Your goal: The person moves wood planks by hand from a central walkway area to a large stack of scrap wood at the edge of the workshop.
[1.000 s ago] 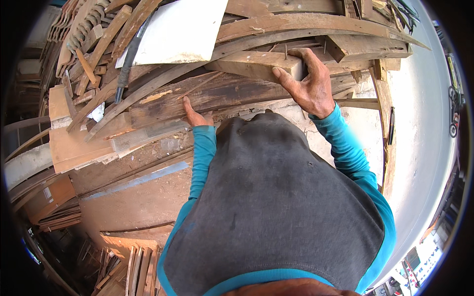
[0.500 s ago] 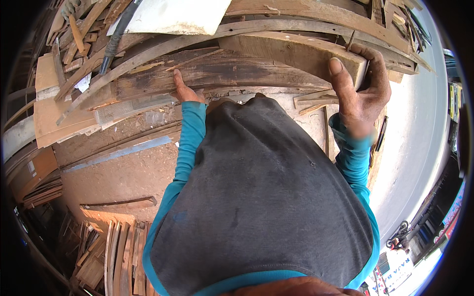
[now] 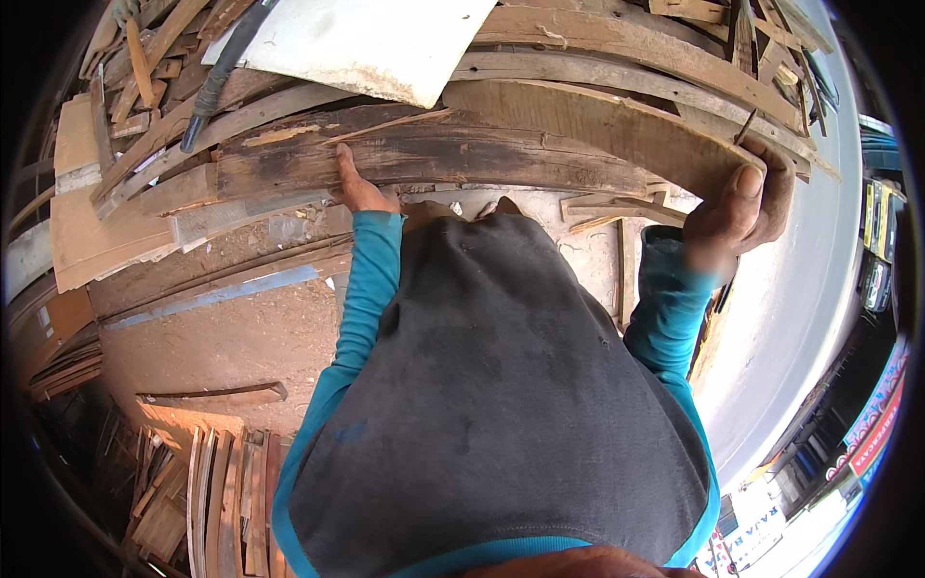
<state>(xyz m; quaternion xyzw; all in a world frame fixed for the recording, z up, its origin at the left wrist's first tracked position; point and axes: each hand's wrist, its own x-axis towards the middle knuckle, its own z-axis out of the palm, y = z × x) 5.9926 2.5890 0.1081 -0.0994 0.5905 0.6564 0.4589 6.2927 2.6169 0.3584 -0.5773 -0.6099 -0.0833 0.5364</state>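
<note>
A long dark, weathered plank [image 3: 385,159] lies across in front of me. My left hand [image 3: 364,183] is closed at its near edge, thumb over the face and the other fingers hidden behind. Beyond it, a lighter brown wooden beam [image 3: 607,125] slants to the right, partly overlapping the dark plank. My right hand [image 3: 742,207] grips the beam's right end, thumb on the near side and fingers curled round the far side. A nail [image 3: 745,127] sticks up by that end, close to my fingers.
A white sheet [image 3: 356,48] and a dark bar with a wrapped grip [image 3: 226,77] rest on the wood pile ahead. More long boards [image 3: 617,39] lie behind the beam. Upright wood strips [image 3: 226,501] stand at lower left. A pale grey surface [image 3: 800,260] runs along the right.
My right hand has moved right and slightly down with the beam's end, and the beam has turned so less of its end face shows. My left hand keeps its hold on the dark plank.
</note>
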